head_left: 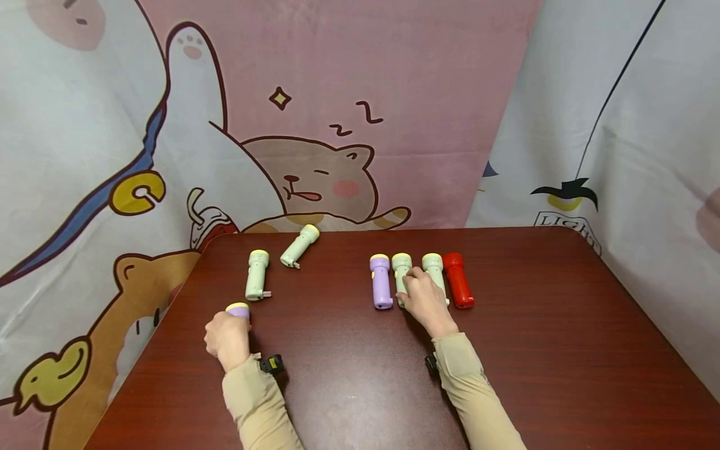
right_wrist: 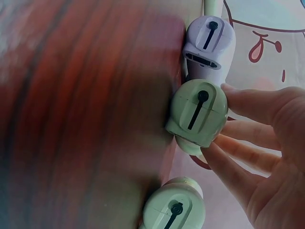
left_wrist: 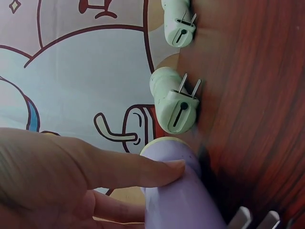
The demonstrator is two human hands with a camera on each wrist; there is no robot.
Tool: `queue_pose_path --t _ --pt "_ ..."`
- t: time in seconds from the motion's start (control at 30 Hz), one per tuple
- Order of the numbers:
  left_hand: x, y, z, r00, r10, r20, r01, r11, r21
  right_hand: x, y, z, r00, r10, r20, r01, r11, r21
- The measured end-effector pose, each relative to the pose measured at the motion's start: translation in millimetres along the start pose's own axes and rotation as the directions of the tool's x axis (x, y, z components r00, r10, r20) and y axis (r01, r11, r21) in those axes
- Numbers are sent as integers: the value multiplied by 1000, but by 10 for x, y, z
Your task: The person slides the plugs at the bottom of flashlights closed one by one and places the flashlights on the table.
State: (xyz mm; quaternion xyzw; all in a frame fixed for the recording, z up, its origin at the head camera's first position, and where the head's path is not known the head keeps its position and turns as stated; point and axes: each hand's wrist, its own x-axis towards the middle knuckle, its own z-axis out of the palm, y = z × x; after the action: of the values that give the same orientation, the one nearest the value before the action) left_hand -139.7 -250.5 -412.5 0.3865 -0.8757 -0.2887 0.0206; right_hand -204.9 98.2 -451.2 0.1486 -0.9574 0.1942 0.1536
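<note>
**Red-brown wood-grained counter (head_left: pixel 562 362): four in a row, three loosely spread**

Beyond the far edge hangs a cloth printed with cartoon animals (head_left: pixel 439 94). At left, a pale green, yellow-rimmed cylindrical flashlight (head_left: pixel 257 275) lies just far of the left grip (head_left: pixel 227 337); a slanted pale green flashlight (head_left: pixel 300 247) lies farther right, near the far edge. Right of centre runs the row. Its left end is a light purple, yellow-rimmed flashlight (head_left: pixel 380 284), its right end an all-red flashlight (head_left: pixel 459 281). Between them are the held green flashlight (right_wrist: pixel 188 107) and, just right of it, another pale green flashlight (head_left: pixel 434 265), partly hidden by the right grip (head_left: pixel 426 300).

Counted together: four pale green, two purple, one red.

The right grip is clamped on the held green flashlight, thumb on one side, fingers on the other; its rounded near end carries a narrow black slot. The left grip is clamped round the held purple flashlight (left_wrist: pixel 183 202), nearest of all at left: smooth, yellow-rimmed, widening toward its far end.
</note>
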Motion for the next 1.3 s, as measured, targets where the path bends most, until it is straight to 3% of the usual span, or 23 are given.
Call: queue_pose_path --t 0.43,0.8,1.07,1.3 --pt "-38 -32 0 998 43 -50 -44 999 -22 -7 -8 -7 1000 10 4 -10 1000 6" --pt "-102 48 -59 988 87 -129 -93 995 -44 3 3 3 1000 12 9 -12 1000 11" --pt "-205 206 -77 970 157 -184 -174 981 -83 1 11 7 1000 8 12 -8 1000 7" --pt "-259 432 39 953 214 -214 -250 955 -159 4 14 13 1000 1 1 -1 1000 0"
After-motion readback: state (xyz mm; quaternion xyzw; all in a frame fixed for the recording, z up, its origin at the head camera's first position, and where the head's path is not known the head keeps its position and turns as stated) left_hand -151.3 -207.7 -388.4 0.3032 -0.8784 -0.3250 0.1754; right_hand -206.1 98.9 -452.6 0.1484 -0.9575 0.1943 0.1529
